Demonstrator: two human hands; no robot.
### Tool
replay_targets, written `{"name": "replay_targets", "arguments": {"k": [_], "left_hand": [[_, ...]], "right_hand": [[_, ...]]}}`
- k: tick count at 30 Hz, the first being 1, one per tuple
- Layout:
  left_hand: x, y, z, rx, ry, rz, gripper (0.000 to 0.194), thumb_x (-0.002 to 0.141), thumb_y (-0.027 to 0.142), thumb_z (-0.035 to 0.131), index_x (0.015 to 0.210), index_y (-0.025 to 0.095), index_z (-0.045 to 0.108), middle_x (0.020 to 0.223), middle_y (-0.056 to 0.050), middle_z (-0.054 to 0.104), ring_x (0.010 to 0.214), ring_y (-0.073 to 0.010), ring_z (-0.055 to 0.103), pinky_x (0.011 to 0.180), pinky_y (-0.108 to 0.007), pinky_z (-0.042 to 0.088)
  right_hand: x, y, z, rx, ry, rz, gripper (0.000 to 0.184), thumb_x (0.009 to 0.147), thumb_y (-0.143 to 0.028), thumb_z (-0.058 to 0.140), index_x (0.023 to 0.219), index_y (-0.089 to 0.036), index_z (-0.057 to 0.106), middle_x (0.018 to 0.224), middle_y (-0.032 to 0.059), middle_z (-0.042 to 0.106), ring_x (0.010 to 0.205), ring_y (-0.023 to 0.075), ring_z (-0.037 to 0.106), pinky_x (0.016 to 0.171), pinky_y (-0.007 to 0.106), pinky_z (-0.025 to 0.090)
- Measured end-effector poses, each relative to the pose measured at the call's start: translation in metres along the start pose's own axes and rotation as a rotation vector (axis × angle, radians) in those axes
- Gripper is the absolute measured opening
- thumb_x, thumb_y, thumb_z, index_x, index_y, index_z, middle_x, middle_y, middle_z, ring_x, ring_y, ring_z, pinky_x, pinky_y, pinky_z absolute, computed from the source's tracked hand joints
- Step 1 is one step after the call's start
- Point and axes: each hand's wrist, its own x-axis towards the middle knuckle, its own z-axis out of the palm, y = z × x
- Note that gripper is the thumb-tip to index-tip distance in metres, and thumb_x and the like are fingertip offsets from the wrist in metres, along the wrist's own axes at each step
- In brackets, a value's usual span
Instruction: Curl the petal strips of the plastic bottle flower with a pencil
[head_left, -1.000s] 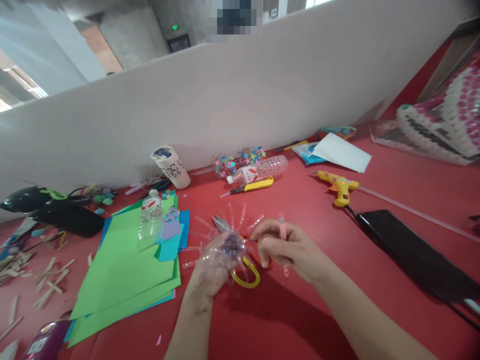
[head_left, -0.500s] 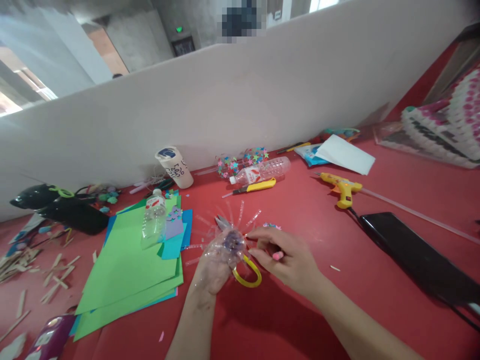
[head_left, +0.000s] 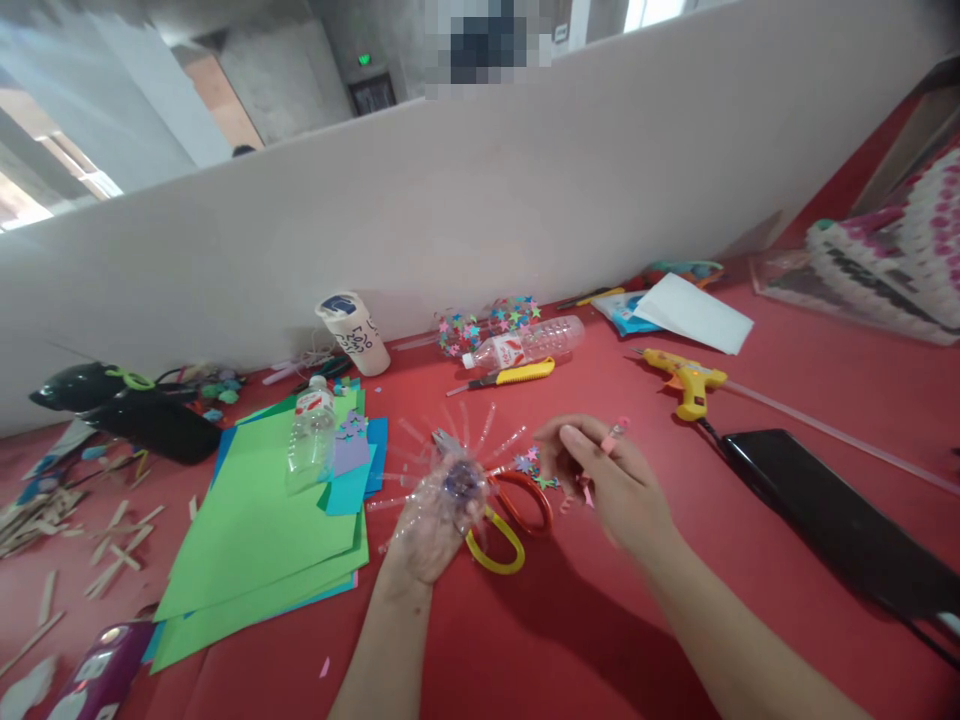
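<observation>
The left hand (head_left: pixel 431 530), fingers bent, holds the fringed plastic (head_left: pixel 463 484), strips fanned left and far; to its right, apart, the right hand (head_left: pixel 611 475) curls around a pink stick (head_left: pixel 617 430), fingertips seemingly otherwise empty.

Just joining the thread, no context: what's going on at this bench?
A person is working by hand at a red table. The left hand holds a clear plastic piece with narrow strips fanning outward. The right hand, apart from that piece, has a slim pink item between its fingers, close to some small colored stars. Scissors lie partly hidden beneath the left hand and plastic. A yellow glue gun rests farther right, not in either hand.
</observation>
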Motion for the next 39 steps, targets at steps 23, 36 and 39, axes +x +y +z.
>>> {"name": "replay_targets", "arguments": {"k": [23,36,39], "left_hand": [[0.006,-0.003,-0.003,-0.049,0.027,0.117,0.011,0.072,0.022,0.060,0.068,0.012,0.059,0.060,-0.002,0.060,0.052,-0.0082,0.054,0.043,-0.015,0.040],[0.001,-0.006,0.005,0.021,-0.019,0.080,0.018,0.072,0.029,0.060,0.069,0.013,0.054,0.059,0.002,0.052,0.041,-0.0028,0.042,0.035,-0.013,0.032],[0.001,-0.008,0.005,0.031,-0.014,0.067,0.018,0.072,0.030,0.060,0.070,0.013,0.054,0.061,0.001,0.054,0.043,-0.0036,0.044,0.035,-0.013,0.033]], "right_hand": [[0.022,0.005,-0.021,0.175,-0.125,0.250,0.018,0.079,-0.030,0.046,0.080,-0.018,0.058,0.059,0.0000,0.055,0.033,0.0067,0.038,0.028,0.019,0.024],[0.009,0.007,-0.005,-0.093,-0.280,0.191,0.020,0.073,-0.028,0.062,0.089,-0.017,0.064,0.061,0.0004,0.059,0.043,0.0067,0.044,0.034,0.017,0.026],[0.008,0.007,-0.001,-0.093,-0.312,0.174,0.017,0.073,-0.028,0.063,0.086,-0.017,0.064,0.063,0.0013,0.062,0.051,0.0089,0.051,0.039,0.018,0.033]]}}
